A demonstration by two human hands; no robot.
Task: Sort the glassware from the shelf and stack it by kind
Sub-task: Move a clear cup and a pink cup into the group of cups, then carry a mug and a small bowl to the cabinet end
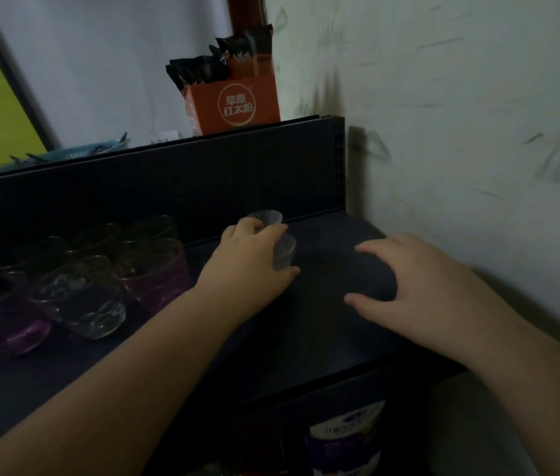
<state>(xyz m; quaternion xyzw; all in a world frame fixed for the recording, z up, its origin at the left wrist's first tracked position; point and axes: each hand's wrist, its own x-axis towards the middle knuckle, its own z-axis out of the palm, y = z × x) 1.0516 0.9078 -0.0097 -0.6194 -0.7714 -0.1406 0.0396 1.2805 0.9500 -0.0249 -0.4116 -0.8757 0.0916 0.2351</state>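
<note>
My left hand (251, 266) grips a light, fragile ribbed glass (280, 247) mid-wall; right hand (419, 283) hovers, fingers spread.

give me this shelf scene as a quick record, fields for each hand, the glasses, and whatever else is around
left hand: left hand grips a stack of small ribbed clear glasses standing on the dark shelf
right hand: right hand open, fingers spread, holds nothing, over the shelf to the right of the stack
other glassware: group of purple-tinted glasses and a clear glass at the shelf's left end
upper level: orange box of sachets, blue dish
lighting: dim, glass details hard to read
</note>
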